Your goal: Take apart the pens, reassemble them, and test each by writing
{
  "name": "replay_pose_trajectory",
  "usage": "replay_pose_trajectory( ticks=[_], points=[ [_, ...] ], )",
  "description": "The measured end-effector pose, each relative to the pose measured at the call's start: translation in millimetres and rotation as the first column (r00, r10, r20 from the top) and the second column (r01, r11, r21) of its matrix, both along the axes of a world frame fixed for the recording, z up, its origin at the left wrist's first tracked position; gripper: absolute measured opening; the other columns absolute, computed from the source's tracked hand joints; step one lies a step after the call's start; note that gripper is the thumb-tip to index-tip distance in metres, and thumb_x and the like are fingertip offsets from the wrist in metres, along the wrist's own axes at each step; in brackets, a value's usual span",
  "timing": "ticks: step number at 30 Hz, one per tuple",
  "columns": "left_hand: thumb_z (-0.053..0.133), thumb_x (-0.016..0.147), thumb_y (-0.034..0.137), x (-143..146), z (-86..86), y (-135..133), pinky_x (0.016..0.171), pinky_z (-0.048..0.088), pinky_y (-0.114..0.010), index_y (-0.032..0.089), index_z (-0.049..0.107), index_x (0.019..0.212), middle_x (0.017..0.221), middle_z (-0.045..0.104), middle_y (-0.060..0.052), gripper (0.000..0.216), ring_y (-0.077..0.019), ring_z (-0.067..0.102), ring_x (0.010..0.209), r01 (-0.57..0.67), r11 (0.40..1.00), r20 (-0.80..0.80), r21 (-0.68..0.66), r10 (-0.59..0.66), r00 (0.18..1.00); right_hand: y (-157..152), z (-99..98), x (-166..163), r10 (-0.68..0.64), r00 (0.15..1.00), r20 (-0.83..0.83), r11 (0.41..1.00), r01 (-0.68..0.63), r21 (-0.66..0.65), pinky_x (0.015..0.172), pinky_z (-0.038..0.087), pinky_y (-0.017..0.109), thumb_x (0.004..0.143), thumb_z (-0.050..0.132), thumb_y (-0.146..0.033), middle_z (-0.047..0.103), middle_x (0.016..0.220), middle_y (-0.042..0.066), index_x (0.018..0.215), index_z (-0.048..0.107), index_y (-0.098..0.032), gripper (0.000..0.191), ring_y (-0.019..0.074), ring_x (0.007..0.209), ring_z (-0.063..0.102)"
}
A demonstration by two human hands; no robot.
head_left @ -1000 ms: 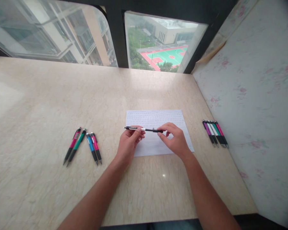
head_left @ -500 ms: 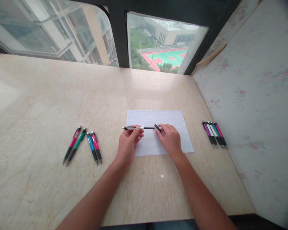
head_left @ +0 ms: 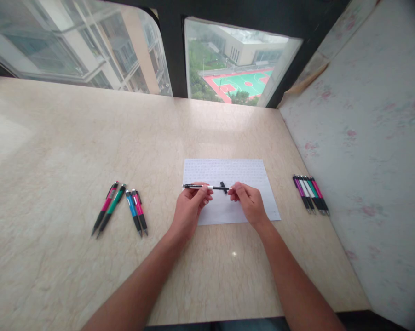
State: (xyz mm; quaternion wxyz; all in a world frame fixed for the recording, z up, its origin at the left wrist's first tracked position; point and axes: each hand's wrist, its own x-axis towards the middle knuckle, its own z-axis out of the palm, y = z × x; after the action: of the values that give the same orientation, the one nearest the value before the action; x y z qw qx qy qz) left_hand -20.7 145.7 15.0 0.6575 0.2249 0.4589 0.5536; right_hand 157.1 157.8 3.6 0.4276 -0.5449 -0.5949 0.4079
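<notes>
pulling the insides of the pen straight and slow

my left hand (head_left: pixel 190 207) is pinched shut round the black-and-white plastic pen barrel (head_left: pixel 198 186), holding it level above the sheet, tip end pointing right. my right hand (head_left: pixel 249 202) is closed narrow, thumb and forefinger nipping the far end of the thin black refill (head_left: pixel 220 188) that sticks out of the barrel. the small black grip piece (head_left: pixel 223 186) lies on the paper just beyond the refill, apart from both hands.

as i judge it, the thing to do well here is to keep barrel and refill in one line: a sideways pull would bend the thin rod, and if there is a small spring inside it could jump out. so i would hold the barrel steady, draw gently along its axis, and stay over the white lined sheet of paper (head_left: pixel 259 172) so loose bits land where i can see them.

further out on the beige marble tabletop (head_left: pixel 72 138), four coloured click pens (head_left: pixel 121 209) lie to my left, and a tight row of coloured pens (head_left: pixel 310 193) lies to my right near the wall.
</notes>
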Motion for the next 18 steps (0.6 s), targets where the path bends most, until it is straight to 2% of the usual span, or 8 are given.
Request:
replay_pose_trajectory(
  ticks=[4, 9, 12, 15, 18],
  points=[
    [0.076, 0.075, 0.031, 1.1, 0.3, -1.2, 0.064, 0.043, -0.021, 0.012, 0.069, 0.090, 0.078, 0.068, -0.006, 0.025, -0.0093, 0.058, 0.066, 0.028, 1.000, 0.001, 0.004, -0.028, 1.000, -0.8, 4.0, -0.7, 0.020, 0.998, 0.062, 1.000, -0.019, -0.024, 0.054, 0.038, 0.025, 0.092, 0.053, -0.047, 0.054, 0.054, -0.001, 0.064, 0.063, -0.018, 0.041, 0.0119, 0.052, 0.049],
    [0.077, 0.075, 0.030, 1.9, 1.7, -1.8, 0.063, 0.043, -0.021, 0.012, 0.069, 0.090, 0.078, 0.069, -0.006, 0.025, -0.0095, 0.059, 0.066, 0.043, 0.999, 0.025, -0.006, -0.043, 0.999, -1.4, 3.8, 0.2, 0.010, 0.999, -0.050, 0.999, -0.012, -0.035, 0.057, 0.040, 0.025, 0.091, 0.056, -0.045, 0.059, 0.060, 0.000, 0.069, 0.065, -0.018, 0.036, 0.0126, 0.057, 0.053],
    [0.076, 0.075, 0.030, 2.9, 1.2, -2.8, 0.063, 0.043, -0.021, 0.012, 0.068, 0.089, 0.077, 0.069, -0.005, 0.024, -0.0097, 0.059, 0.066, 0.073, 0.997, 0.006, 0.012, -0.073, 0.997, -1.5, 1.5, 0.2, 0.045, 0.993, -0.105, 0.995, -0.054, -0.081, 0.055, 0.040, 0.025, 0.092, 0.053, -0.047, 0.061, 0.061, 0.001, 0.070, 0.066, -0.018, 0.039, 0.0126, 0.057, 0.054],
    [0.076, 0.076, 0.030, 3.8, -0.4, -3.8, 0.062, 0.043, -0.021, 0.013, 0.068, 0.089, 0.077, 0.069, -0.005, 0.023, -0.0098, 0.059, 0.066, 0.093, 0.995, -0.028, 0.042, -0.092, 0.995, -1.7, 2.5, 0.0, 0.101, 0.994, -0.045, 0.991, -0.105, -0.081, 0.054, 0.039, 0.025, 0.092, 0.055, -0.045, 0.059, 0.057, 0.000, 0.069, 0.067, -0.018, 0.038, 0.0119, 0.054, 0.051],
    [0.076, 0.076, 0.031, 3.6, -1.8, -3.8, 0.063, 0.045, -0.022, 0.013, 0.068, 0.090, 0.077, 0.070, -0.005, 0.024, -0.0103, 0.061, 0.067, 0.089, 0.995, -0.041, 0.043, -0.087, 0.995, -2.4, 6.2, -0.9, 0.109, 0.993, 0.038, 0.994, -0.110, 0.014, 0.055, 0.039, 0.025, 0.091, 0.056, -0.039, 0.060, 0.059, 0.000, 0.069, 0.067, -0.019, 0.032, 0.0118, 0.055, 0.051]
  ],
)
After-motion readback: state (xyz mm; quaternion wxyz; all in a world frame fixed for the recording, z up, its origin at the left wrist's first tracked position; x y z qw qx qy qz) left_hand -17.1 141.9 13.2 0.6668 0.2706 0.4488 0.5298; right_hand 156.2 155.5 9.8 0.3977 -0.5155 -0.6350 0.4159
